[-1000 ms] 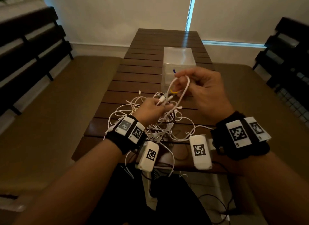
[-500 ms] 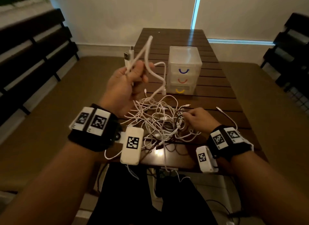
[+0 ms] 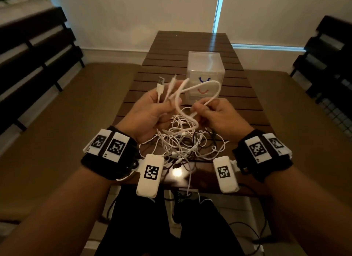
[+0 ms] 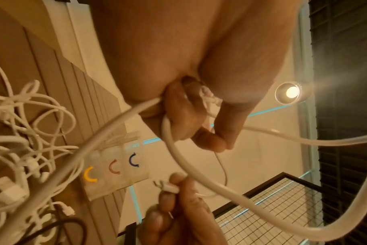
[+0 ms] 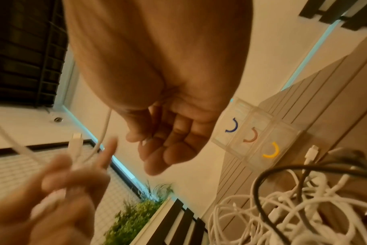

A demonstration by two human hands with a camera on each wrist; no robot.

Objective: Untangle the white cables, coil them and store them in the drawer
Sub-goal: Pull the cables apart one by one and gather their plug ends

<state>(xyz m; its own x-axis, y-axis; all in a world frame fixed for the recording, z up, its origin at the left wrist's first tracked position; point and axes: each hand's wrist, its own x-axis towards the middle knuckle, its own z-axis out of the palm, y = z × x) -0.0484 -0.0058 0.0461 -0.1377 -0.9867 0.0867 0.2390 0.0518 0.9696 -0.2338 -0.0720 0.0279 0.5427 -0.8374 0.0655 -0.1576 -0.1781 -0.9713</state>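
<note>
My left hand (image 3: 152, 111) grips a bunch of white cable ends above the table, their plugs (image 3: 161, 82) pointing up. From it a thick white cable (image 3: 209, 82) arcs over to my right hand (image 3: 215, 113), which pinches it near the fingertips. In the left wrist view my left fingers (image 4: 184, 126) curl round that cable (image 4: 199, 179), and the right hand (image 4: 178, 199) pinches a plug end. The tangle of white cables (image 3: 182, 141) lies on the table under both hands. Behind it stands the clear drawer unit (image 3: 206, 65), all drawers closed, with blue, red and yellow handles (image 5: 251, 132).
The table (image 3: 171, 52) is narrow, of dark slatted wood, with tan cushioned benches (image 3: 76, 107) on both sides. A black cable (image 5: 262, 179) runs through the tangle. Some cables hang over the near table edge (image 3: 188, 181). A wire-mesh panel (image 3: 335, 113) stands at the right.
My left hand came down from the upper left toward the middle with its cables. My right hand left the tangle, rose, and took hold of the cable loop.
</note>
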